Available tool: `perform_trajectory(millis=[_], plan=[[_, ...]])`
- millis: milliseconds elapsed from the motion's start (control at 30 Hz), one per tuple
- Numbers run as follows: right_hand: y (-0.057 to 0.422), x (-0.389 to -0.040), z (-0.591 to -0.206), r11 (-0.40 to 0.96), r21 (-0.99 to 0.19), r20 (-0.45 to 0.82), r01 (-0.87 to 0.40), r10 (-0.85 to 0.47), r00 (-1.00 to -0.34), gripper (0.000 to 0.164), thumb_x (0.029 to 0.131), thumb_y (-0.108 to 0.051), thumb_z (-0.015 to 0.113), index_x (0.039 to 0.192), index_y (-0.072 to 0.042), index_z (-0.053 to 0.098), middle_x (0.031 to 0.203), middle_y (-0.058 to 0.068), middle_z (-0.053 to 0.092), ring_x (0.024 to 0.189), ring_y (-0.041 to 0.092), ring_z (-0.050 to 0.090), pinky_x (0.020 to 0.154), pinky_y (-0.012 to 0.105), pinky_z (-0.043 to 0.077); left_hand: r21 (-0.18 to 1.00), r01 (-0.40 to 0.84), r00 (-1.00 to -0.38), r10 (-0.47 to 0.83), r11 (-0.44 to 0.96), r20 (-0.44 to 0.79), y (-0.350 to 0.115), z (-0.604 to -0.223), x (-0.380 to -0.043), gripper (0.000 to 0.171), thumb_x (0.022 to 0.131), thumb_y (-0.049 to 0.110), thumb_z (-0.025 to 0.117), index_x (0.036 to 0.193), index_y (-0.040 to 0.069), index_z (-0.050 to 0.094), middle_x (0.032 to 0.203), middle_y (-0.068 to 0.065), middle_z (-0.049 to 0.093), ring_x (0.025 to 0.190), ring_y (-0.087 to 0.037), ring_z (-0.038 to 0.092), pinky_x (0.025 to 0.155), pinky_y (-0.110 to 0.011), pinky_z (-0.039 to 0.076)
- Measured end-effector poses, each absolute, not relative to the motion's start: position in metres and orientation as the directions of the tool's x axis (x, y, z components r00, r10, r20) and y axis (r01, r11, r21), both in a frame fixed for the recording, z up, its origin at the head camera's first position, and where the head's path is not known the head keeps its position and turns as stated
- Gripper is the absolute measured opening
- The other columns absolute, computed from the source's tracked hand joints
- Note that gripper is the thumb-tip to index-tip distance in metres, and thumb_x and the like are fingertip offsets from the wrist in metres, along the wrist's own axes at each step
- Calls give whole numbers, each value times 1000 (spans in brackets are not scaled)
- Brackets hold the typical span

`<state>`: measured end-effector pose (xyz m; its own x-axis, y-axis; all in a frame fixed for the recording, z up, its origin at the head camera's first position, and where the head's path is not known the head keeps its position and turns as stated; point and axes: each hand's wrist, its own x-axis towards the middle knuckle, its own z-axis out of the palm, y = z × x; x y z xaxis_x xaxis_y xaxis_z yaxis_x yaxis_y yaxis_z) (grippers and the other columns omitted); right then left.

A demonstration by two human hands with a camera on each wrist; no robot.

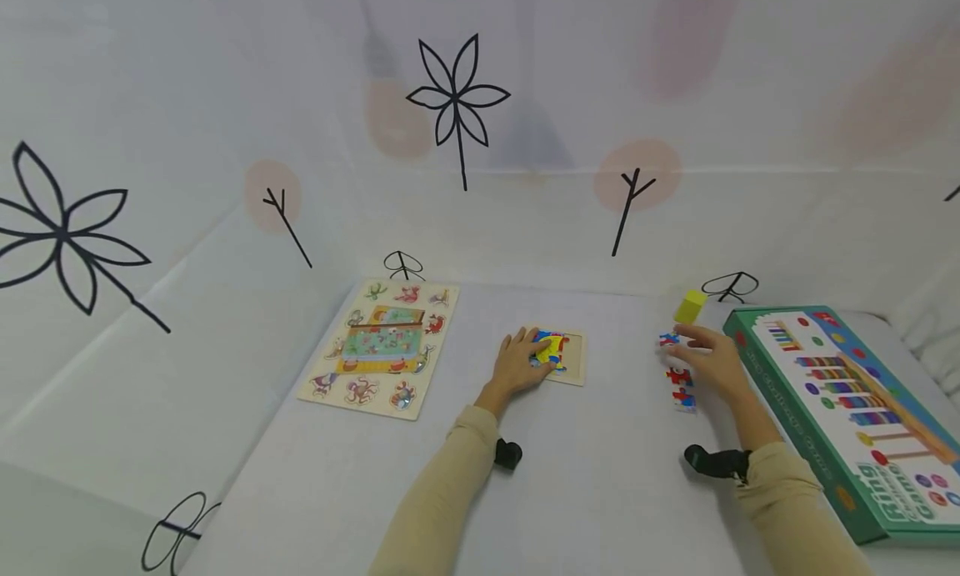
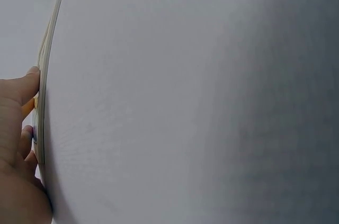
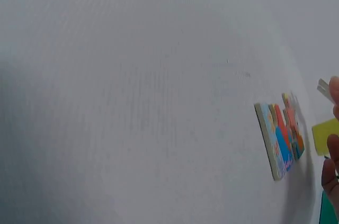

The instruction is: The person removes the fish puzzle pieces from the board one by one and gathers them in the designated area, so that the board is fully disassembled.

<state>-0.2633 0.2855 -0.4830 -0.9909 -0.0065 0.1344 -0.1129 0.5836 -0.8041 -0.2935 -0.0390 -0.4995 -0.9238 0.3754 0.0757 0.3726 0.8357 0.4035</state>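
Observation:
On the table lies a small wooden puzzle tray (image 1: pixel 575 363), partly filled with joined jigsaw pieces (image 1: pixel 555 348) in yellow, blue and red. My left hand (image 1: pixel 519 364) rests on the tray's left side, its fingers reaching over the pieces and hiding some of them. In the left wrist view the thumb (image 2: pixel 30 83) touches the thin tray edge (image 2: pixel 48 49). Over to the right, my right hand (image 1: pixel 712 361) pinches a blue and red jigsaw piece (image 1: pixel 669 340) at its fingertips. Loose red and blue pieces (image 1: pixel 681 388) lie just below that hand; the right wrist view shows them (image 3: pixel 275 142) flat on the table.
A yellow block (image 1: pixel 690 307) stands behind my right hand. At the right is a large green game box (image 1: pixel 847 476). A wooden sea-animal puzzle board (image 1: pixel 427 384) lies at the left. A white cloth backdrop with drawn plants (image 1: pixel 540 234) closes off the back.

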Motion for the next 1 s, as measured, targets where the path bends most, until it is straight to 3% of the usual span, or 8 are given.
perform_trajectory(millis=[100,267,333,400,467,600,1000], plan=[[293,-259,-483,585,-808,96,-75,4,-995,55,95,-30,55,134,7,45,134,31,44,118,46,39,89,54,41,395,367,-926,370,842,71,-39,-500,-294,50,88,40,55,133,19,55,148,-5,39,140,-25,27,115,-43,18],[300,-255,-489,634,-771,88,-61,11,-996,52,93,-28,59,129,8,49,128,30,49,106,37,48,76,19,43,376,372,-925,371,849,76,-39,-502,-296,50,88,42,54,133,20,55,148,-5,39,140,-26,28,115,-43,19],[301,-255,-491,652,-756,83,-51,19,-996,52,92,-28,60,128,8,50,126,29,52,102,33,50,72,15,41,376,374,-925,372,848,80,-39,-503,-296,50,88,42,54,133,20,55,148,-5,40,140,-26,28,115,-43,19],[301,-256,-494,660,-750,73,-37,27,-997,53,91,-29,62,129,8,50,126,29,52,103,34,50,76,21,44,383,373,-925,372,845,81,-39,-503,-296,50,89,41,55,134,20,55,148,-5,39,140,-26,27,115,-43,18],[301,-258,-495,665,-747,59,-25,29,-998,54,91,-29,61,129,8,49,126,30,51,105,38,49,82,35,46,389,372,-926,369,843,83,-39,-503,-296,50,89,41,55,134,20,55,148,-4,39,140,-25,27,115,-43,18],[300,-260,-496,674,-739,33,-10,22,-999,55,92,-29,61,131,8,47,128,33,48,111,44,47,90,56,41,383,367,-928,364,848,84,-39,-503,-296,50,89,42,55,134,21,55,148,-4,39,140,-24,27,115,-42,18],[299,-261,-498,684,-730,5,5,12,-1000,56,93,-30,59,133,7,45,133,33,44,116,47,43,95,60,37,385,374,-925,369,844,91,-39,-504,-295,49,88,41,56,133,20,56,147,-5,40,140,-25,28,115,-43,19]])
